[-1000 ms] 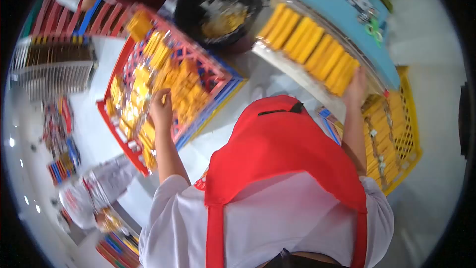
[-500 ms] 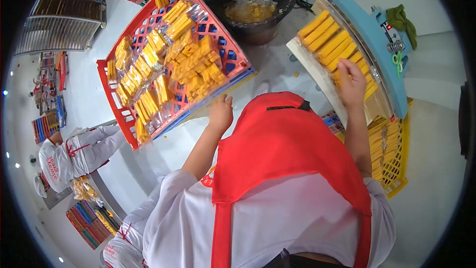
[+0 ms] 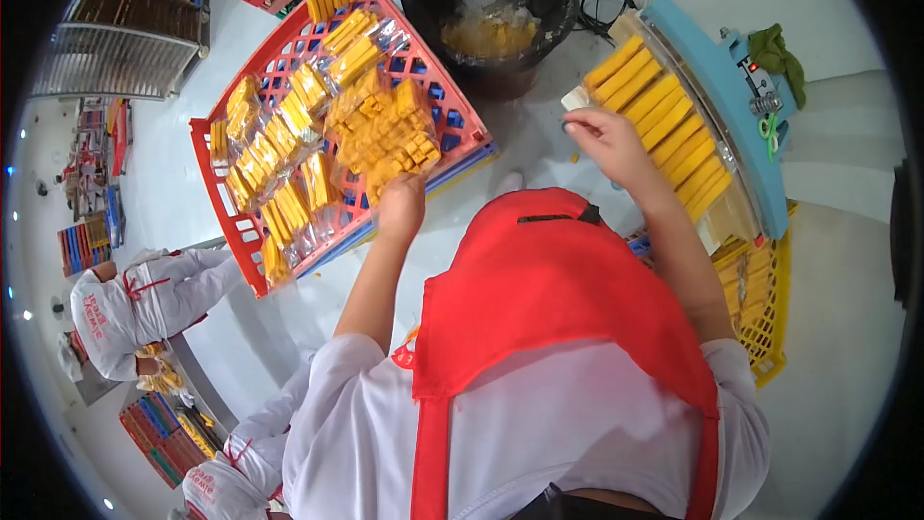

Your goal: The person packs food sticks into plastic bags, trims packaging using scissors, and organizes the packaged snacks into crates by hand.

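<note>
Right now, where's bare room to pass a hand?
Floor gap between red crate, black bin and pale shelf; right hand is at its shelf side. Crowded: crate, heaped with yellow packs, and shelf, lined with yellow strips.

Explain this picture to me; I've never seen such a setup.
There is no robot, just someone's bare left hand and right hand. One camera, worn on the head, looks forward and down over a red apron. The left hand is at the near edge of a red crate, by a heap of yellow sticks in it; its fingertips are hidden, so any grip is unclear. The right hand is at the near side of a row of yellow sticks along a blue machine; nothing shows clearly held.
</note>
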Demonstrator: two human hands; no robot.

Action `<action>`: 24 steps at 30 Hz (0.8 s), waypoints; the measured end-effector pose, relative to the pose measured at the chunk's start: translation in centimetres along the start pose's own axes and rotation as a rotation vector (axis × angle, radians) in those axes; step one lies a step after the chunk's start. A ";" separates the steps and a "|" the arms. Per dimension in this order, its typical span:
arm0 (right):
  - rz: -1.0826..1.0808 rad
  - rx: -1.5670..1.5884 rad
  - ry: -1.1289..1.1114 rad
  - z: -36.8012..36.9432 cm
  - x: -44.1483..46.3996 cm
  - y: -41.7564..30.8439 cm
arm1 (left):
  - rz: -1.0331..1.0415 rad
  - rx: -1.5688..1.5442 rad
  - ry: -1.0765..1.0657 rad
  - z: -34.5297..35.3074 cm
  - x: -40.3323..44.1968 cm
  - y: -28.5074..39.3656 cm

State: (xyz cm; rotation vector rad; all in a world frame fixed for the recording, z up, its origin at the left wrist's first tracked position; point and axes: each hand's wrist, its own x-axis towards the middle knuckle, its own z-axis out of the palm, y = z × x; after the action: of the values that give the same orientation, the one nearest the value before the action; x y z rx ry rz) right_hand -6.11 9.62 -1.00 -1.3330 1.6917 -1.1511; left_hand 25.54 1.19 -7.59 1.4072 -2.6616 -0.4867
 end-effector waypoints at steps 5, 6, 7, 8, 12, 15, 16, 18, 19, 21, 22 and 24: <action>0.422 0.516 -0.309 3.5 2.6 0.9 | 0.282 -0.231 0.276 -11.9 2.7 6.1; 0.411 0.513 -0.293 4.2 2.9 1.0 | 0.385 -0.258 0.309 -13.9 3.0 7.4; 0.599 0.752 -0.310 4.8 3.0 1.2 | 0.490 -0.286 0.342 -15.5 3.4 8.5; 0.783 0.993 -0.325 4.9 3.2 1.3 | 0.509 -0.288 0.350 -16.8 3.8 9.8; 0.488 1.466 -0.655 2.9 4.3 0.0 | 0.896 -0.300 0.364 -19.0 5.8 14.4; 0.283 1.555 -0.455 0.8 5.3 -2.9 | 1.038 -0.262 0.374 -18.9 7.0 16.5; 0.283 1.572 -0.424 0.1 5.7 -3.0 | 1.063 -0.274 0.389 -18.8 7.4 17.1; 0.267 1.584 -0.385 -1.0 6.1 -2.7 | 1.104 -0.286 0.408 -18.8 8.2 17.9; 0.282 1.568 -0.379 -1.1 6.2 -2.1 | 1.097 -0.294 0.390 -18.9 8.5 18.2; 0.289 1.551 -0.370 -1.4 6.0 -1.6 | 1.098 -0.301 0.374 -18.8 9.1 18.5; 0.280 1.520 -0.353 -1.5 5.7 -1.5 | 1.094 -0.307 0.357 -18.7 9.5 18.6; 0.265 1.491 -0.333 -1.8 5.5 -0.6 | 1.096 -0.311 0.339 -18.4 10.1 18.8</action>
State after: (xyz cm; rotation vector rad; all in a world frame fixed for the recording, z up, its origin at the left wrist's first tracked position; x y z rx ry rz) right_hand -8.80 4.64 0.30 -0.2727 0.3872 -1.3950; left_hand 9.13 -1.53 15.10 -0.1290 -2.4348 -0.4256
